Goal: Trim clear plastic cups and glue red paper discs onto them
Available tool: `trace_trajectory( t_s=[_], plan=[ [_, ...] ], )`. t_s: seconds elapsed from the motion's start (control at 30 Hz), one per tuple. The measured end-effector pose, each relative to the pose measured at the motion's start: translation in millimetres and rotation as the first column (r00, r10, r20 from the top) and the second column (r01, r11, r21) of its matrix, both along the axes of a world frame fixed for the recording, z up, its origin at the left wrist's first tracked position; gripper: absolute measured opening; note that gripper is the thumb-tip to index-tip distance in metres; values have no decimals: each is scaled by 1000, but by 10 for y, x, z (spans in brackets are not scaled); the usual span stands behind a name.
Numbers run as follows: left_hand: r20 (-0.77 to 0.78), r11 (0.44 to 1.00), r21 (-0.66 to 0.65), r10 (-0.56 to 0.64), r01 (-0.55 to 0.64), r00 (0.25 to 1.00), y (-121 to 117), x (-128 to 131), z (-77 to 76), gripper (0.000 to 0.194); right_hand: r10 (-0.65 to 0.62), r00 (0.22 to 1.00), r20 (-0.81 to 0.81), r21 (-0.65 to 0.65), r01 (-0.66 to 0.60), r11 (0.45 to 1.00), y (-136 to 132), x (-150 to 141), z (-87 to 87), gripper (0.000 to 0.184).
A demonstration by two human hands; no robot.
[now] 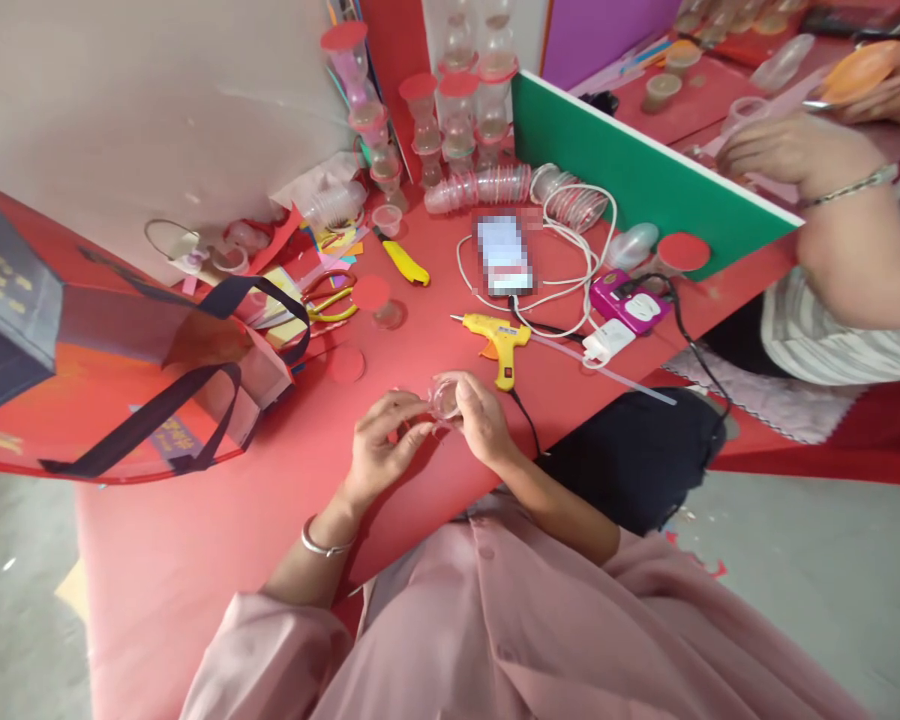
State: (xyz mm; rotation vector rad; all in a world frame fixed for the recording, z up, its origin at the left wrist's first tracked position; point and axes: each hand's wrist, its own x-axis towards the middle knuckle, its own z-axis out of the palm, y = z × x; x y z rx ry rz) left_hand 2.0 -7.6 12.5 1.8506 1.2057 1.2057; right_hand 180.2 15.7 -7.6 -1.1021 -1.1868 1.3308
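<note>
Head view: a small clear cup (445, 400) is in both hands, near the front edge of the bench (217, 540).
The step, as I judge, is close handling: left hand (384, 445) pinches one side, right hand (484, 420) clamps the other. Further handling calls for light, even pressure on thin plastic. The mouth seems to face upward, to the camera; the long axis is hard to tell. The glue gun (501, 345) lies just beyond, nozzle toward the bench's left edge.
</note>
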Motion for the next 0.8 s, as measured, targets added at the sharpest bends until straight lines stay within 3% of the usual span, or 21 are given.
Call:
trace_trajectory(
  t_s=[0.1,0.27,0.43,0.5,0.57,0.63,0.7,0.8],
  plan=[
    [-158,984,178,-1,29,987,-1,-33,-22,24,24,1000,7,3,-24,1000,3,-20,-8,52],
    [-277,968,242,2,68,961,7,-110,-113,29,29,999,17,0,-29,1000,-4,-38,-9,51],
    [-361,949,312,83,37,929,-13,-65,-108,18,46,993,106,50,-52,997,3,-35,10,48],
    [-279,971,236,98,-31,955,-14,2,-58,12,57,996,73,37,-60,998,8,-30,20,48],
    [-118,996,53,84,-78,989,-7,64,-19,10,66,998,20,6,-66,998,10,-21,32,50],
    [146,978,-208,47,-15,988,5,103,-16,13,66,998,-19,-32,-67,997,11,-6,46,52],
    [374,915,-387,43,113,927,18,119,-43,14,58,998,-34,-67,-60,996,11,8,56,53],
    [474,890,-428,75,155,877,27,125,-78,16,37,998,-41,-92,-41,995,13,13,57,53]
  ],
)
